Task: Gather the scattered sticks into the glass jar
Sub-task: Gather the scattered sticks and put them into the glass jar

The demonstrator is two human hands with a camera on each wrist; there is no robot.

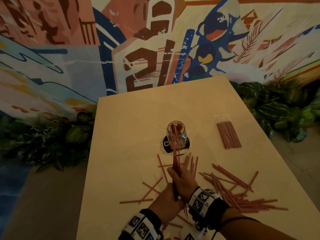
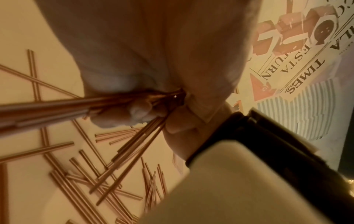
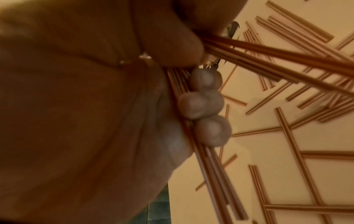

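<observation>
Head view: glass jar [image 1: 176, 135] stands upright on a dark round coaster [image 1: 166, 144] mid-table, already holding some sticks. Both hands meet just in front of it around one bundle of sticks [image 1: 176, 160], whose upper ends point toward the jar mouth.
Head view, hands: right hand [image 1: 185, 181] is wrapped round the bundle higher up; left hand [image 1: 166, 201] closes on its lower end.
Head view, what remains: loose sticks [image 1: 233, 187] lie criss-crossed on the pale table [image 1: 129, 127], most of them to the right. A flat clear packet of sticks [image 1: 228, 135] lies apart, right of the jar.
Left wrist view: left-hand fingers [image 2: 132, 112] are curled tight on the bundle; its free ends fan out unevenly below the grip.
Right wrist view: right-hand fingertips [image 3: 195, 104] press the sticks against the palm, thumb closing from above. More sticks litter the table beyond.
Step in hand: squaring up the bundle for loading, as I judge it.
How to do it well: tap the lower ends level on the table first, since they splay. Keep the grip narrow so the bundle is slimmer than the jar neck. Lead in with the tips together and steady the jar, as sticks already inside may deflect newcomers or tip it.
</observation>
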